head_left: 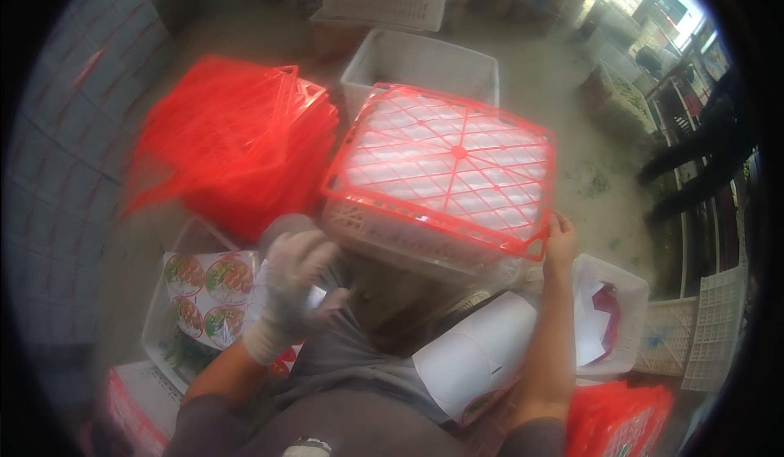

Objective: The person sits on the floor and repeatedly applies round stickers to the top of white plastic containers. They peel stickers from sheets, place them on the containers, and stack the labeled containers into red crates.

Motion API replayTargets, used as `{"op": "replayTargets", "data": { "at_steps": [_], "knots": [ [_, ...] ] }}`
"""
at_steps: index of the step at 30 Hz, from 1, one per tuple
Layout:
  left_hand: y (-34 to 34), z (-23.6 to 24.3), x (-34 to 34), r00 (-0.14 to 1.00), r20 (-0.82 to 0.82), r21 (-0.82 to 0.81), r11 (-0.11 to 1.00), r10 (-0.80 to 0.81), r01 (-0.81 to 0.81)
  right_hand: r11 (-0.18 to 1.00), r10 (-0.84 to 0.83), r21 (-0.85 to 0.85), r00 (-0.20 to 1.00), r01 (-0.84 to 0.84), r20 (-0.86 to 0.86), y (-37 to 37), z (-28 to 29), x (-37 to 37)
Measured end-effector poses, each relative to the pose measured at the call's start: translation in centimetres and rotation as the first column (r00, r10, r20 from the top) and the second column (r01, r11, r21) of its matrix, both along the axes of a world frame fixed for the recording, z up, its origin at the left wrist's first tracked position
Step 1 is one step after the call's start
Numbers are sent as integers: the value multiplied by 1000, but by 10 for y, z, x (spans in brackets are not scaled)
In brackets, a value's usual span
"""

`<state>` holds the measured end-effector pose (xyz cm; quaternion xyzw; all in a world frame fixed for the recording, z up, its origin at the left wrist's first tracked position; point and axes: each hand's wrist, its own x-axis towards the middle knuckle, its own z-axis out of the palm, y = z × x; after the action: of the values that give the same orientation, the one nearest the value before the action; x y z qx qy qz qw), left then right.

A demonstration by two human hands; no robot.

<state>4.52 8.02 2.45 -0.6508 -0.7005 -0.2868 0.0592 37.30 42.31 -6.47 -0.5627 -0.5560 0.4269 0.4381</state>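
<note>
A red lattice plastic lid (459, 151) lies over a pale crate (408, 236), with white padded material (400, 130) showing through it. My right hand (560, 240) grips the lid's near right corner, fingers curled over its edge. My left hand (302, 269), in a pale glove, hovers over my left thigh, slightly blurred, its thumb apart from the bent fingers and nothing visible in it. Beside it is a sheet of round, colourful stickers (204, 294). A large white roll (478, 359) rests across my lap near my right forearm.
Stacked red lattice lids (237, 138) stand at left. Behind the crate sits another white crate (420, 53). A white bin (637, 318) is at right, and more red lids (621, 416) lie at lower right. Dark legs of another person (694, 159) show at far right.
</note>
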Motion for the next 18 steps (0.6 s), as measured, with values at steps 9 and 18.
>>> {"op": "replayTargets", "data": {
  "at_steps": [9, 18],
  "knots": [
    [-121, -29, -21, 700, 469, -542, 801, 539, -253, 891, -318, 423, 892, 165, 322, -24, 25, -19],
    [-72, 10, 15, 328, 843, -394, 904, 427, -165, 678, 679, -302, 728, -671, -94, -227, 63, -121]
  ]
}}
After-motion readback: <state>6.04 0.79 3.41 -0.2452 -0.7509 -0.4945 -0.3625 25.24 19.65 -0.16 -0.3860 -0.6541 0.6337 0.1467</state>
